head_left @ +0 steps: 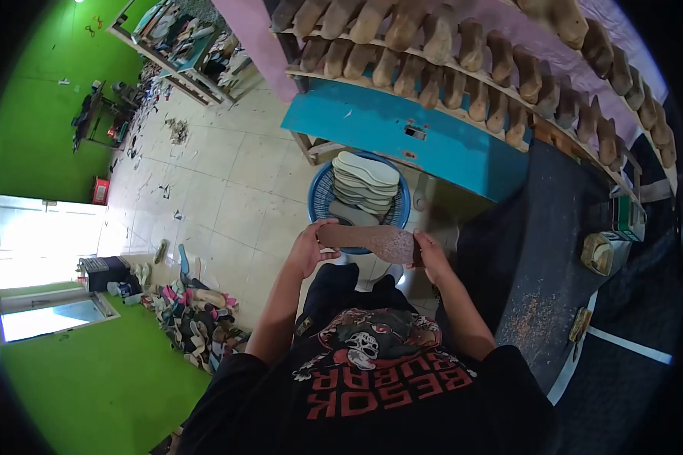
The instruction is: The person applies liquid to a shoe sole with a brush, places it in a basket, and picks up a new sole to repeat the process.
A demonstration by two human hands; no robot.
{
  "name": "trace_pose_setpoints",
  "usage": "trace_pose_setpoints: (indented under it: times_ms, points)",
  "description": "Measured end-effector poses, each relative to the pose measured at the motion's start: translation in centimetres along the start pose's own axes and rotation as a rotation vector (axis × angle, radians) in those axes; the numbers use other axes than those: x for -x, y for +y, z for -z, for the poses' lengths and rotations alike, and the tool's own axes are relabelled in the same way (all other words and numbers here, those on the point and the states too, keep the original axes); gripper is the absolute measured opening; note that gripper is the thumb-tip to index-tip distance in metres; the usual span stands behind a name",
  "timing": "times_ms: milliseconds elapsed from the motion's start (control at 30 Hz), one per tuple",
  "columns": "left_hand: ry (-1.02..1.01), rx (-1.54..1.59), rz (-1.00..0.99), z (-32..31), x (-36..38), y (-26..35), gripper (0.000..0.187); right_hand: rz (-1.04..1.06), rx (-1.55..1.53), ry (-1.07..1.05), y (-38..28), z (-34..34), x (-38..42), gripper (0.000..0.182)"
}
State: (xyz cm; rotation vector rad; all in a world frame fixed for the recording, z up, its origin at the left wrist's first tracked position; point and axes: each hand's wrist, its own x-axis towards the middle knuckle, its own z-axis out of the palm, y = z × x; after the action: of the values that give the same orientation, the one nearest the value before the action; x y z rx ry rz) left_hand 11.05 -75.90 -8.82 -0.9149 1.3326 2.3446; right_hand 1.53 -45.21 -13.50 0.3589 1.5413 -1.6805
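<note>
A brown, sole-shaped piece [364, 240] with a speckled, paler wide end is held level between my two hands. My left hand [309, 249] grips its narrow end, thumb below and fingers at the top edge. At the wide end, on the right, my right hand [430, 256] holds the edge. Just beyond the piece stands a blue plastic basket [321, 189] on the floor. Inside it lies a stack of pale soles [366, 173], with a darker grey sole [352, 214] nearer to me, partly hidden by the brown piece.
Wooden shoe lasts [404, 26] line shelves above a blue bench [372, 121]. To the right is a dark worktable [542, 258] with scattered crumbs and a container [597, 254]. A pile of shoes and scraps [197, 311] lies on the floor at left.
</note>
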Motion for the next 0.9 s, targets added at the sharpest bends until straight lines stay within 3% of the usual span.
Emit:
trace_pose_setpoints:
  times_ms: [200,267,400,433,600,667,767,900]
  points:
    - [-0.120,-0.056,0.043,2.7,-2.3,2.0,0.047,0.103,0.007,-0.019,-0.7,-0.8,-1.6,0.034]
    - [-0.108,0.000,0.033,4.2,-4.5,2.8,0.050,0.260,0.098,-0.014,-0.1,-1.8,-3.3,0.030]
    - [-0.265,-0.010,-0.042,9.1,-11.3,4.5,0.062,0.304,-0.016,0.162,-1.2,-6.1,-5.4,0.024]
    - [-0.213,-0.126,-0.065,9.4,-12.1,5.4,0.064,0.263,-0.005,0.183,-1.3,-6.8,-5.6,0.024]
    - [-0.148,-0.511,-0.120,9.3,-15.7,9.5,0.069,0.552,0.166,0.060,-3.1,-8.4,-9.3,0.015]
    - [-0.222,-0.514,-0.028,10.2,-18.3,9.0,0.072,0.452,0.222,0.082,-2.7,-7.7,-10.3,0.014]
    - [-0.219,-0.555,0.043,11.4,-22.5,6.0,0.068,0.546,0.565,0.058,-1.8,-7.2,-11.1,0.020]
    - [-0.156,-0.607,0.089,11.7,-26.3,0.9,0.065,0.544,0.777,-0.015,2.0,-6.0,-13.7,0.025]
